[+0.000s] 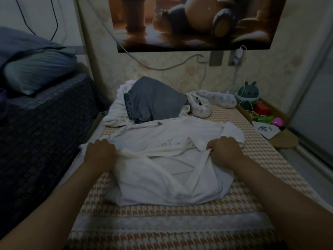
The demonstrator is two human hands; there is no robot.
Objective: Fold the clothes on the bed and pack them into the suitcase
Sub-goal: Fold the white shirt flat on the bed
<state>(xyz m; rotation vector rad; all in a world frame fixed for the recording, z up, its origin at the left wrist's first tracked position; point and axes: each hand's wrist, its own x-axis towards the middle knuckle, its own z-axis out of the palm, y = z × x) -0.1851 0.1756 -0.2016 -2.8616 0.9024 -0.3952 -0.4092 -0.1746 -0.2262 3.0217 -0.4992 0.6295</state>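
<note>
White shirt [162, 170] spread mid-bed [252, 134]; left hand [100, 153] and right hand [225, 150] curled, fabric gripped at shirt's opposite side edges.

both hands [162, 152] gripping white shirt [167, 177], bed [162, 222]

Looking forward and down from head height, close over the near edge of the bed [180, 224]. Facing along its length toward the far edge and the wall [126, 78] behind. Framing both forearms from the lower corners, with the left hand [100, 152] and right hand [225, 150] mid-frame on the white shirt [162, 177]. Bending straight lines outward near the borders, being wide-angle.
</note>
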